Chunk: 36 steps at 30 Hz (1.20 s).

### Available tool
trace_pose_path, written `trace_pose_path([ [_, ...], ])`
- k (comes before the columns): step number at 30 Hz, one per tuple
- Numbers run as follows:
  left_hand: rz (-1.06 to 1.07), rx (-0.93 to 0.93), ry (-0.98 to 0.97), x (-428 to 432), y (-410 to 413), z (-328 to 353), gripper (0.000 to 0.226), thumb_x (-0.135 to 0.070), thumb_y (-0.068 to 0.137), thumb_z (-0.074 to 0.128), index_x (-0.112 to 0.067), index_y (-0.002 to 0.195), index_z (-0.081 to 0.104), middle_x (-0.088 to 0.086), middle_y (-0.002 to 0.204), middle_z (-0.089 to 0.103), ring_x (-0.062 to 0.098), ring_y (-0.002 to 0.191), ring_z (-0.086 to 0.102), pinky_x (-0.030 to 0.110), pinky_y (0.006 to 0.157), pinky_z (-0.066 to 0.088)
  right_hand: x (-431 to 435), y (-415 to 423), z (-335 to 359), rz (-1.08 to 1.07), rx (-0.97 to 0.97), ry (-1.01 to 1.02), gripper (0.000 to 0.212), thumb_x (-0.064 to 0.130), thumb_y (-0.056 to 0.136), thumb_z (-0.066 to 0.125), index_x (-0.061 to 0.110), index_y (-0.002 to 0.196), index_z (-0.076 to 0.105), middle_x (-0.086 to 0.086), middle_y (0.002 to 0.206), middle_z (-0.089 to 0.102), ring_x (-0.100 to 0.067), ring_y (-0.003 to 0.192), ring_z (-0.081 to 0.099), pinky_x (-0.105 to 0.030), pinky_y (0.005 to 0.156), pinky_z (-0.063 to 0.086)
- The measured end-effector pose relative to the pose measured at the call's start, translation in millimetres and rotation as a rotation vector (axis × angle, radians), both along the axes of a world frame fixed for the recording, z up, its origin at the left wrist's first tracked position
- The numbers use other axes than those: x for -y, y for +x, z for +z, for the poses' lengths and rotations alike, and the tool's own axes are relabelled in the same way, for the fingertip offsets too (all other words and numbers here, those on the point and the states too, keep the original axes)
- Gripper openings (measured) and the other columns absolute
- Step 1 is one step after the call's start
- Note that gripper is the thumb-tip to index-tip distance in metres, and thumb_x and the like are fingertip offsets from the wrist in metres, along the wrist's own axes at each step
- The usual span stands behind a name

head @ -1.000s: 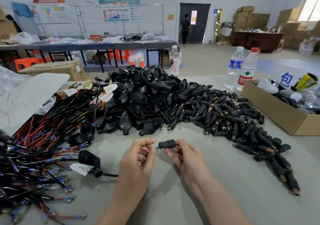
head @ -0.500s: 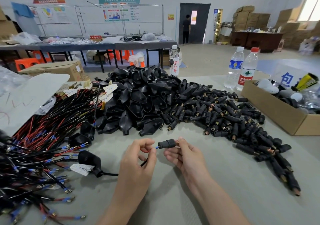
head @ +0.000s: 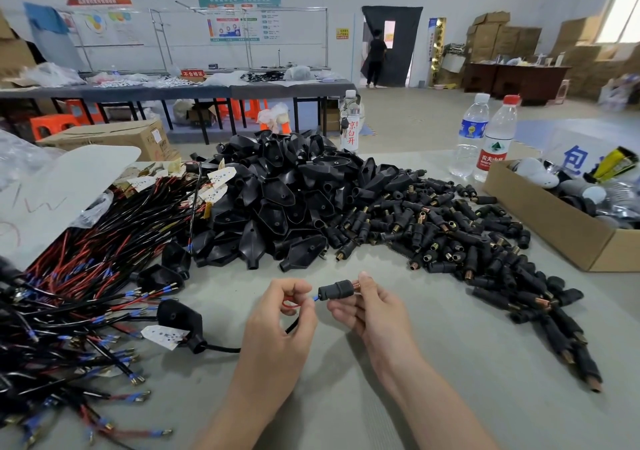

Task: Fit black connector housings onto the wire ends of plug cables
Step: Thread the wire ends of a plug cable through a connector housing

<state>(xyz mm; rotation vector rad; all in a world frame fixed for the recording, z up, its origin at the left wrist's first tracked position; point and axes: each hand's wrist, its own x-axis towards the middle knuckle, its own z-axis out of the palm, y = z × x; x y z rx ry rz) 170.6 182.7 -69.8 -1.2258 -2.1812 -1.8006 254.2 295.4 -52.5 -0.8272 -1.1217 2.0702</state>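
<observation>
Bare grey surface (head: 450,387) lies open near the hands, hemmed by tangled cables (head: 86,293) left and a housing heap (head: 450,235) far. Right hand (head: 374,311) fingers pinch a smooth black cylindrical connector housing (head: 334,290), long axis left-right, copper thread pointing right. Left hand (head: 280,314) fingers pinch the blue-tipped wire end (head: 316,298) at its left mouth.

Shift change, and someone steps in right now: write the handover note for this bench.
Left hand: pinches a thin red wire with a blue-sleeved tip.
Right hand: grips a small black cylindrical connector housing with a copper threaded end.
That cable's black moulded plug lies on the grey table, left of the hands.
Stock: heap of loose black housings ahead right, tangle of red and black cables at left.
Done: blue tip at the housing's mouth; seating cannot be told.
Left: push it home, then work through the tangle.
</observation>
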Motion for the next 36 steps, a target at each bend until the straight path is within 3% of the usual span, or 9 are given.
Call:
trace_pose_path([
  [7, 0.001, 0.046, 0.007, 1.2, 0.3, 3.0, 0.028, -0.011, 0.092, 0.067, -0.038, 0.095, 0.059, -0.018, 0.094, 0.065, 0.009, 0.092, 0.062, 0.009, 0.078, 0.042, -1.1, 2.2, -1.4, 0.035, -0.019, 0.034, 0.037, 0.028, 0.105, 0.044, -0.002, 0.098, 0.063, -0.018, 0.085, 0.076, -0.021, 0.074, 0.075, -0.02, 0.06, 0.056],
  [20, -0.051, 0.143, 0.004, 2.0, 0.5, 6.3, 0.027, -0.007, 0.091, 0.066, -0.033, 0.093, 0.062, -0.016, 0.091, 0.065, 0.01, 0.089, 0.062, 0.008, 0.077, 0.042, -3.3, 0.1, -5.1, 0.034, -0.006, 0.141, 0.036, 0.029, 0.106, 0.041, -0.001, 0.096, 0.059, -0.014, 0.084, 0.077, -0.023, 0.072, 0.075, -0.022, 0.06, 0.057],
  [26, 0.014, 0.093, 0.004, 0.7, 1.7, 8.0, 0.024, -0.008, 0.091, 0.067, -0.031, 0.09, 0.061, -0.017, 0.09, 0.065, 0.008, 0.09, 0.063, 0.008, 0.078, 0.044, -5.7, -0.3, -7.0, 0.058, -0.06, 0.094, 0.039, 0.031, 0.105, 0.042, -0.001, 0.096, 0.063, -0.016, 0.086, 0.076, -0.025, 0.077, 0.075, -0.023, 0.062, 0.058],
  [31, 0.017, 0.083, 0.0, 0.8, 0.7, 7.6, 0.022, -0.013, 0.092, 0.067, -0.034, 0.09, 0.061, -0.02, 0.094, 0.065, 0.007, 0.095, 0.063, 0.009, 0.079, 0.044, -7.4, 1.0, -8.2, 0.03, -0.083, 0.06, 0.028, 0.032, 0.1, 0.053, 0.005, 0.1, 0.063, -0.018, 0.091, 0.076, -0.024, 0.076, 0.075, -0.023, 0.063, 0.058],
  [36, -0.037, 0.141, 0.008, 0.5, 0.2, 6.4, 0.026, -0.017, 0.093, 0.067, -0.043, 0.093, 0.06, -0.017, 0.096, 0.067, 0.009, 0.093, 0.065, 0.011, 0.078, 0.046, -8.2, 1.8, -8.3, -0.016, -0.061, 0.054, 0.025, 0.028, 0.1, 0.055, 0.005, 0.098, 0.065, -0.01, 0.08, 0.076, -0.019, 0.066, 0.072, -0.022, 0.059, 0.057],
])
